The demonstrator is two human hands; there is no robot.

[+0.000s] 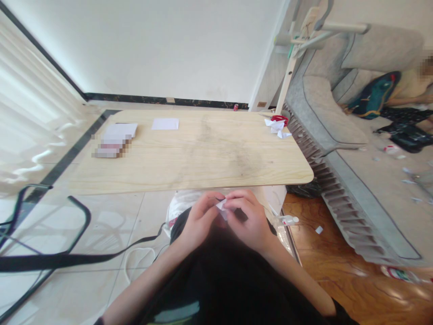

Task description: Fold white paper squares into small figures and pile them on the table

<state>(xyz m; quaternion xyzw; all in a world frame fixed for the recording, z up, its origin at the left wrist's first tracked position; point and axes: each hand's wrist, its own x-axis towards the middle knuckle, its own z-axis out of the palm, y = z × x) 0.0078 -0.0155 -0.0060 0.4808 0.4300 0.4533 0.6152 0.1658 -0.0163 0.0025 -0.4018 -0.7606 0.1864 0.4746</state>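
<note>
My left hand (202, 222) and right hand (249, 217), fingertips pinched narrow, meet on a small, pointed piece of folded white paper (221, 205) above my black-clad lap, just off the six o'clock edge of the long, pale, wood-grained counter (189, 162). The piece looks nearly weightless, its layered folds likely stiffer than a single sheet, its tips apt to bend or tear under a hard squeeze; dry paper should hardly slip. The creased edges, taken flat between thumb and fingertip, appear the surest hold, though my fingers hide part of it. From my hands, angular folded white paper shapes (274, 125) lie at one o'clock by red-handled scissors (284, 119); a flat white paper rectangle (165, 123) rests at eleven.
</note>
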